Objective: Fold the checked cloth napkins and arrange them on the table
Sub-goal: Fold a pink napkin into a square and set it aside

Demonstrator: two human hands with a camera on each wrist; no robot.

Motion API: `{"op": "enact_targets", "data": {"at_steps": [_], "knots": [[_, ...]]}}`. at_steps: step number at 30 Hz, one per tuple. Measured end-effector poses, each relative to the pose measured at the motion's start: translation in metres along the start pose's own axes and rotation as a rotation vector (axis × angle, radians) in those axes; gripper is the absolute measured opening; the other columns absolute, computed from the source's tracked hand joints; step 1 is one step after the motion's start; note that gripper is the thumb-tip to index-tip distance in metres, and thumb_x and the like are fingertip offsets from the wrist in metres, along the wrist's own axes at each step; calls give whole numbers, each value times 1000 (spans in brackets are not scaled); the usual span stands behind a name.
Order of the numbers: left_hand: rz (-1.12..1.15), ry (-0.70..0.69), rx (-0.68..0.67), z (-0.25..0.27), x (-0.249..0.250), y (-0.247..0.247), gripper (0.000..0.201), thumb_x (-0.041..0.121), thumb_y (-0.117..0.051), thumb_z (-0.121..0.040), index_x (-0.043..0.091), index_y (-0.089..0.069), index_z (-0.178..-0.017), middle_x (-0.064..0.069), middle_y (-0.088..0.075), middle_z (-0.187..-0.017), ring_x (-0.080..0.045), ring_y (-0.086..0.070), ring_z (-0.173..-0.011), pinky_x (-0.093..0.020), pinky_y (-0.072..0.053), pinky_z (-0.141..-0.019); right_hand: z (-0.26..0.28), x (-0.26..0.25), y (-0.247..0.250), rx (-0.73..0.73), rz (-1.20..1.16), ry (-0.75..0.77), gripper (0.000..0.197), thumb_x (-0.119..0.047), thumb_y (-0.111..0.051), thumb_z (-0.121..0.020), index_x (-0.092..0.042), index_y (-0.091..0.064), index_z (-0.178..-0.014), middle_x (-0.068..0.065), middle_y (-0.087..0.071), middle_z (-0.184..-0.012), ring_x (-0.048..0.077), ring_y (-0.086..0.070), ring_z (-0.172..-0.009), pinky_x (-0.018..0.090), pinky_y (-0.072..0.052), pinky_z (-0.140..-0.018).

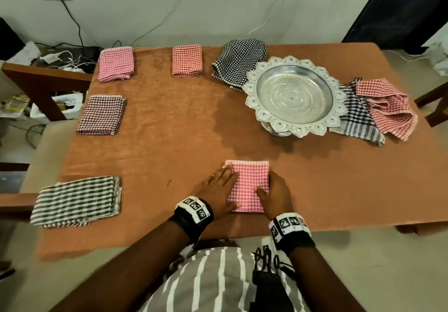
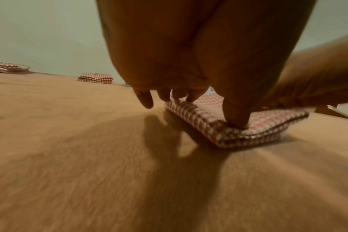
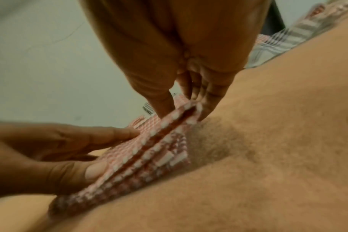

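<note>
Here, item by item, from largest down. Table (image 1: 194, 122): covered in brown cloth, bearing all that follows. Silver tray (image 1: 294, 94): on a foot, far right, with three loose unfolded napkins around it, one black-checked (image 1: 238, 60) behind, one grey-checked (image 1: 356, 117) and one red-checked (image 1: 388, 108) to its right. Folded napkins already set out along the left and far edges: striped grey (image 1: 77, 201), dark checked (image 1: 101, 114), pink (image 1: 116, 63), orange-red (image 1: 186, 60).

Pink checked napkin (image 1: 249, 185): folded to a small rectangle at the near edge, directly before the person, long axis running away from the body. It lies between the hands. Left hand (image 1: 219, 191): fingers straight, flat along the napkin's left side, thumb pressing its near corner. Right hand (image 1: 276, 196): thumb on top, fingers curled under the stacked right edge, pinching the layers.

Judgement: the folding looks finished; the open places lie to the right and near side, so the right hand, already gripping, seems better placed to carry it.
</note>
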State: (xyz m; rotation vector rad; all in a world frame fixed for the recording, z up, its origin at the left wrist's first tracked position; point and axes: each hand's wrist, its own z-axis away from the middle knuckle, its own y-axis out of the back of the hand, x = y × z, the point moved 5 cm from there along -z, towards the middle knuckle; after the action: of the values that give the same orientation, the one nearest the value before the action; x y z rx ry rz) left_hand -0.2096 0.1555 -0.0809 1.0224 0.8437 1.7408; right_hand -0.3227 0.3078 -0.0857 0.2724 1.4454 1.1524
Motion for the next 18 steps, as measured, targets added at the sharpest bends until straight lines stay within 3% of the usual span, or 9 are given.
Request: {"op": "enact_targets", "data": {"at_steps": [3,5,7,10,13,15,18], "knots": [[-103,55,-36,-3,-10,-15,93,72,-30,-93,23,19,-156,1,30,-161,-23,20,-152,-47,-1,-123,1,-16,-2,20,290,169,77,-23,-60,-94,-5,-22,-158,17,-27,-163,32,-27,-149,41,-21,-124],[-140,87,-31,-4,-17,-20,98,80,-18,-86,21,21,-155,0,29,-162,-24,21,-151,-49,-2,-123,6,-28,-14,-24,430,347,73,-34,-44,-101,-11,-11,-161,11,-9,-169,27,-10,-156,43,-11,-125],[-143,95,-31,-4,-20,-21,103,83,-8,-79,21,20,-156,-1,28,-162,-24,21,-152,-49,-1,-123,11,-25,-35,-120,495,415,71,-48,-29,-102,-17,-7,-162,5,2,-169,22,2,-156,47,-10,-125],[-115,93,-36,-4,-20,-20,99,80,-16,-86,20,18,-157,-2,29,-162,-24,22,-151,-49,1,-123,7,-6,-58,-220,500,355,77,-59,-22,-97,-21,-6,-162,-1,8,-168,14,14,-154,51,-12,-124],[-112,87,-23,-3,-19,-21,96,75,-27,-92,20,17,-157,-1,29,-162,-24,20,-152,-49,1,-123,5,-3,-61,-233,512,352,78,-62,-18,-95,-23,6,-158,-4,18,-165,8,32,-147,47,-2,-124],[-63,76,7,-2,-19,-15,98,74,-34,-90,21,11,-158,-1,19,-165,-24,12,-153,-48,-5,-123,6,-5,-59,-240,503,374,78,-64,-11,-94,-24,11,-157,-5,24,-164,8,33,-147,45,3,-124],[109,71,228,-6,-17,6,82,62,-48,-91,16,-23,-154,-7,-24,-162,-26,-26,-146,-38,-27,-116,4,-9,-48,-203,422,372,76,-61,-16,-98,-22,-4,-162,0,11,-169,17,10,-155,43,-5,-126]]}}
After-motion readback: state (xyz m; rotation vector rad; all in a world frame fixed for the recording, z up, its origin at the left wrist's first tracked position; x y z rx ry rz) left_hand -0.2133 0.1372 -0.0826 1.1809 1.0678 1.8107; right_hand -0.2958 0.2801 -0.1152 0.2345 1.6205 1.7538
